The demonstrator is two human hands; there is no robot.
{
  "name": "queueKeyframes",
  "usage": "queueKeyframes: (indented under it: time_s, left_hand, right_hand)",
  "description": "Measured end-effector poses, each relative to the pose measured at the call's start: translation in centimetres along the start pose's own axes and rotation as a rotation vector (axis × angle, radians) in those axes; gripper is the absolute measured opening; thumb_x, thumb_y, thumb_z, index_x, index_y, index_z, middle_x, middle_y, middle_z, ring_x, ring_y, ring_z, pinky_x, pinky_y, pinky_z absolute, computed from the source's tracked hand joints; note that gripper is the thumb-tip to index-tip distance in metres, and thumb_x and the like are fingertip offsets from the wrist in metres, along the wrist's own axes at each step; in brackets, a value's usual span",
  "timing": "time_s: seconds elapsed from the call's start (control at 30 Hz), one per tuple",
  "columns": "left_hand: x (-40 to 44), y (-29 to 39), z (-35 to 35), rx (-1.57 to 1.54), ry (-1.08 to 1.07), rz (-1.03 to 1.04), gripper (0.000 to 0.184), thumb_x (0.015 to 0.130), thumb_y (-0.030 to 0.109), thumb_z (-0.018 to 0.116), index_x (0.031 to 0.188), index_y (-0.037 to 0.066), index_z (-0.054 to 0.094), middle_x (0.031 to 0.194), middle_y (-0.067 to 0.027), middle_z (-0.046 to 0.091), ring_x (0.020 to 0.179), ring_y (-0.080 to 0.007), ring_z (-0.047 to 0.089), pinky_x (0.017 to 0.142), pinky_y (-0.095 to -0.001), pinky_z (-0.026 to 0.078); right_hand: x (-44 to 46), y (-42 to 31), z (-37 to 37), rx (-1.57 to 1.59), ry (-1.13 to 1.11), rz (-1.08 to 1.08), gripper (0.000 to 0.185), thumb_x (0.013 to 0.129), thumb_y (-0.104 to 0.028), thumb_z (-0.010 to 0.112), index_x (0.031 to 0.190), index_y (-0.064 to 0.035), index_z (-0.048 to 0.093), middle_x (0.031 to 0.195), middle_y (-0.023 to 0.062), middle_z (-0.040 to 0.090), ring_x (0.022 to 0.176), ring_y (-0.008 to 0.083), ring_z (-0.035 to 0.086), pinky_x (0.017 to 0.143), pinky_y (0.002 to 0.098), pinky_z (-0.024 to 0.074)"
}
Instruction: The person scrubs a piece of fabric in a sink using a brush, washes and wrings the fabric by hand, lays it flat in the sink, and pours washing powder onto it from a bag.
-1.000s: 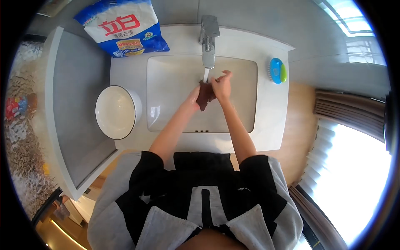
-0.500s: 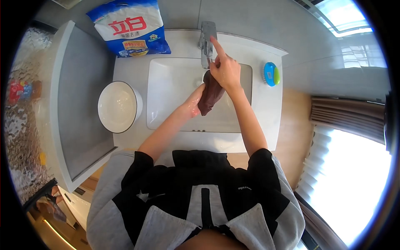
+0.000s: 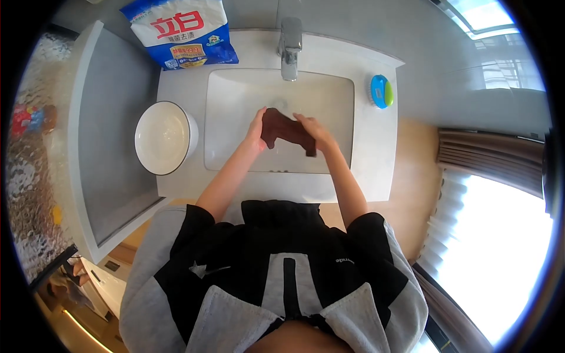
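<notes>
A dark brown, limp cloth point(image 3: 288, 129), roughly sock-shaped, is stretched between my two hands above the white sink point(image 3: 220, 156). My left hand point(image 3: 256, 130) grips its left end, the thumb along the near edge. At the other end my right hand point(image 3: 315, 130) holds it, with a loose part hanging down beside the fingers. The fingers behind the cloth are partly hidden. Beyond both hands is the chrome faucet point(image 3: 290, 50), which neither hand touches; no stream of water shows below its spout.
A white basin with a dark rim point(image 3: 165, 138) stands left of the sink. Behind it leans a blue and white bag of detergent point(image 3: 185, 35). On the counter's right side lies a blue and green scrubbing brush point(image 3: 381, 92). A grey panel point(image 3: 118, 135) borders the counter's left.
My right hand has come down from the faucet and taken hold of the cloth's right end. The cloth, earlier hanging beneath the spout, is now nearer me and spread sideways.
</notes>
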State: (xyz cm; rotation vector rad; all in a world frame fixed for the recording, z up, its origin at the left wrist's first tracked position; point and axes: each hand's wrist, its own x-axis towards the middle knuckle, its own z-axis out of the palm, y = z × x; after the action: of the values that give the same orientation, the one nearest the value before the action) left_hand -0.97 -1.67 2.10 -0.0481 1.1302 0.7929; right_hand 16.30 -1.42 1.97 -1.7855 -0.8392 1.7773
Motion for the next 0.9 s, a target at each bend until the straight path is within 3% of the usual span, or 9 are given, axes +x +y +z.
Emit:
queueKeyframes:
  time_s: [0.1,0.17,0.23,0.33,0.43,0.57,0.67,0.83,0.9]
  left_hand:
    - [6.4,-3.5,-3.9,0.039,0.121,0.039,0.038,0.080,0.043,0.051,0.093,0.008,0.055,0.080,-0.0045,0.058,0.069,-0.0181,0.055,0.055,-0.0327,0.042]
    - [6.8,-4.1,-3.9,-0.012,0.197,0.013,0.036,0.080,0.041,0.053,0.089,0.006,0.054,0.080,-0.0049,0.057,0.070,-0.0194,0.056,0.058,-0.0316,0.043]
    - [11.9,-6.4,-6.2,-0.158,-0.125,0.006,0.037,0.082,0.045,0.045,0.085,0.009,0.055,0.076,-0.0034,0.057,0.064,-0.0187,0.054,0.055,-0.0309,0.042]
    - [13.6,-7.3,-5.4,-0.315,-0.346,-0.051,0.035,0.085,0.042,0.038,0.086,0.011,0.054,0.080,-0.0029,0.056,0.069,-0.0182,0.054,0.059,-0.0306,0.043]
    - [11.7,-7.2,-3.9,-0.436,-0.410,-0.128,0.028,0.089,0.035,0.034,0.091,0.012,0.051,0.090,-0.0033,0.055,0.079,-0.0181,0.055,0.066,-0.0308,0.045]
    - [6.3,-3.7,-0.9,-0.225,-0.231,-0.265,0.026,0.089,0.026,0.031,0.103,0.010,0.048,0.095,-0.0050,0.054,0.081,-0.0181,0.054,0.066,-0.0323,0.046]
    - [10.0,-6.5,-3.4,-0.225,-0.341,-0.206,0.026,0.088,0.023,0.033,0.103,0.007,0.047,0.094,-0.0070,0.055,0.077,-0.0196,0.054,0.062,-0.0330,0.046]
    - [7.8,-4.4,-1.3,-0.341,-0.152,-0.055,0.026,0.084,0.016,0.030,0.094,0.007,0.052,0.085,-0.0064,0.055,0.070,-0.0165,0.054,0.058,-0.0317,0.046]
    - [12.8,-6.7,-5.1,-0.332,-0.481,-0.083,0.024,0.086,0.019,0.031,0.095,0.010,0.052,0.089,-0.0053,0.057,0.074,-0.0159,0.056,0.062,-0.0319,0.048]
  right_hand:
    - [-0.9,1.0,3.0,0.319,-0.012,0.001,0.037,0.076,-0.031,0.060,0.094,0.0019,0.058,0.080,0.0073,0.059,0.066,0.0141,0.054,0.057,0.0262,0.0440]
    - [-1.5,0.6,5.1,0.076,0.188,-0.182,0.033,0.076,-0.030,0.060,0.075,0.0023,0.060,0.064,0.0057,0.057,0.059,0.0119,0.052,0.053,0.0256,0.0420]
    - [-2.0,0.3,7.3,-0.259,0.347,-0.266,0.035,0.073,-0.033,0.060,0.062,0.0007,0.059,0.052,0.0077,0.054,0.052,0.0132,0.052,0.052,0.0275,0.0414]
    - [-1.4,1.1,9.6,-0.500,0.599,-0.438,0.032,0.067,-0.037,0.060,0.065,-0.0050,0.063,0.061,0.0155,0.059,0.059,0.0321,0.058,0.055,0.0370,0.0463]
    - [1.3,0.7,9.7,-0.562,0.628,-0.402,0.027,0.068,-0.031,0.059,0.065,-0.0052,0.063,0.064,0.0161,0.059,0.060,0.0329,0.058,0.057,0.0381,0.0472]
    - [6.6,1.8,7.6,-0.693,0.566,-0.277,0.022,0.068,-0.026,0.058,0.067,-0.0050,0.064,0.066,0.0167,0.060,0.063,0.0349,0.058,0.058,0.0403,0.0475]
    - [9.6,4.0,4.6,-0.711,0.544,-0.317,0.023,0.068,-0.026,0.057,0.070,-0.0053,0.065,0.068,0.0166,0.060,0.064,0.0353,0.058,0.059,0.0403,0.0477]
    - [3.4,-0.5,6.3,-0.554,0.552,-0.272,0.021,0.068,-0.026,0.057,0.069,-0.0071,0.066,0.066,0.0147,0.060,0.062,0.0340,0.058,0.059,0.0389,0.0478]
    - [1.4,-0.6,8.6,-0.583,0.483,-0.323,0.019,0.066,-0.025,0.057,0.068,-0.0086,0.066,0.063,0.0135,0.060,0.060,0.0334,0.057,0.057,0.0379,0.0477]
